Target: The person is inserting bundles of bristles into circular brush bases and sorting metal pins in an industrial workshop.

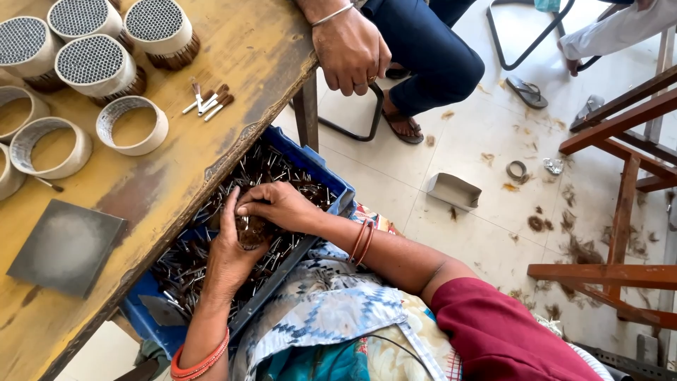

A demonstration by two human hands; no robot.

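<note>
A blue plastic crate (321, 169) rests on my lap, partly under the table edge, filled with several small brown-tipped brush pieces with metal ends. My left hand (229, 250) and my right hand (271, 204) meet over the middle of the crate, cupped together around a bundle of brush pieces (250, 229). Fingers of both hands close on the bundle. A few loose brush pieces (208, 99) lie on the yellow worn table (176, 183).
Empty white rings (134, 125) and rings packed with pieces (95, 62) stand at the table's back left. A grey square plate (63, 247) lies nearer. Another person's hand (349, 49) rests on the table corner. Wooden frames (620, 212) stand on the littered floor at right.
</note>
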